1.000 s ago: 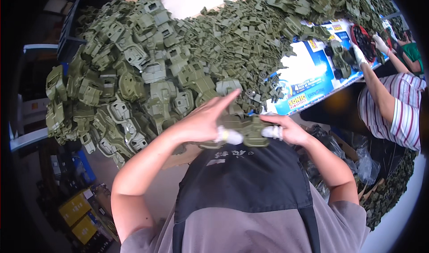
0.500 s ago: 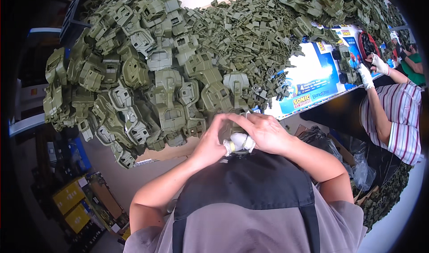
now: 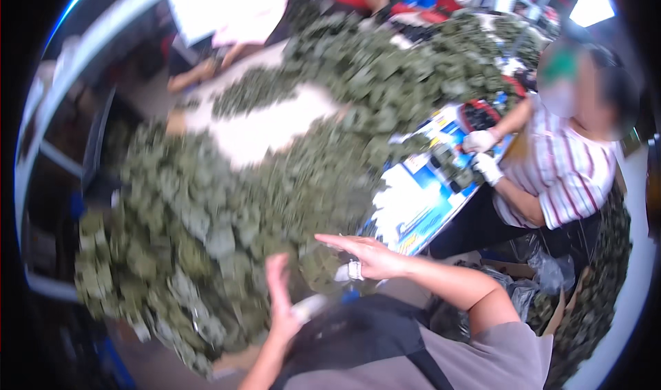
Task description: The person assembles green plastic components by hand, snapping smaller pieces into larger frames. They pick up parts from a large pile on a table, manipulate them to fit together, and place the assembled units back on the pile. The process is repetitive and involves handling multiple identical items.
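Note:
My left hand (image 3: 279, 295), blurred, is held up at the near edge of the heap with its fingers stretched out. Facing it, my right hand (image 3: 375, 258) reaches leftward, its fingers straight and apart from the left hand. Nothing shows in either palm. White wrapping (image 3: 349, 271) covers a digit of the right hand, and a smeared pale covering (image 3: 310, 308) shows beside the left. Just beyond both hands lies a large heap of olive-green moulded plastic parts (image 3: 220, 242); the bigger shell-like pieces are at the left, the small ones toward the middle.
To the right, a co-worker in a striped shirt (image 3: 575, 173) handles a green toy vehicle (image 3: 451, 166) with white-gloved hands over a blue-and-white printed sheet (image 3: 430, 207). Another person's arm (image 3: 196, 75) shows across the pale table (image 3: 258, 132). Clear plastic bags (image 3: 553, 271) lie at the lower right.
The view has swung up and to the right, showing more of the table and people. My hands, earlier together with fingertips meeting, have come apart and straightened.

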Tool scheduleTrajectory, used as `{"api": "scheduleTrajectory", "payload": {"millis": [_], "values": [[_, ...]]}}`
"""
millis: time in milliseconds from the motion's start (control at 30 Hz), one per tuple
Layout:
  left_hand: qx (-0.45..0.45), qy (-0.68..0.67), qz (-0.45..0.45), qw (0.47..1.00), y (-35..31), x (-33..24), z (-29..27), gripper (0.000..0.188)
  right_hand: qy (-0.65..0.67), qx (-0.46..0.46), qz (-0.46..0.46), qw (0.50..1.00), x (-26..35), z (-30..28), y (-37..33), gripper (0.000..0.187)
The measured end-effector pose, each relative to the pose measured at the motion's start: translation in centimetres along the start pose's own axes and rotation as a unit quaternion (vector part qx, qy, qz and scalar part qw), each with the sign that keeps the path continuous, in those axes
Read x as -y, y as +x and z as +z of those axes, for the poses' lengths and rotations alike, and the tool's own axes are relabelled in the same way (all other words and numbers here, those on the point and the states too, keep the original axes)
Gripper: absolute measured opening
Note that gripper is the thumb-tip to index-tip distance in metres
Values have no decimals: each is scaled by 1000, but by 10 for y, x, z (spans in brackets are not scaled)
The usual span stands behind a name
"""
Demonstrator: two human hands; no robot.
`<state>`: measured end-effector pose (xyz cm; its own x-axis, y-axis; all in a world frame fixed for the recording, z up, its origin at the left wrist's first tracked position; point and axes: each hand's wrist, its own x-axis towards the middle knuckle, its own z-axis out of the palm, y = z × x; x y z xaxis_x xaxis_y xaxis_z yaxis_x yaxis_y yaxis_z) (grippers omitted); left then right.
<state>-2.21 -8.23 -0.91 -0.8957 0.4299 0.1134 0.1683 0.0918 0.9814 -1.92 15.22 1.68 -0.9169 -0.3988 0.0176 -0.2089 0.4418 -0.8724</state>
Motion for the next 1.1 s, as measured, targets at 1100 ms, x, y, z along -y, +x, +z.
{"api": "scheduleTrajectory", "payload": {"millis": [1100], "values": [[108,97,-38,989,59,-3,31,106,145,-286,34,947,-57,-22,-97,59]]}}
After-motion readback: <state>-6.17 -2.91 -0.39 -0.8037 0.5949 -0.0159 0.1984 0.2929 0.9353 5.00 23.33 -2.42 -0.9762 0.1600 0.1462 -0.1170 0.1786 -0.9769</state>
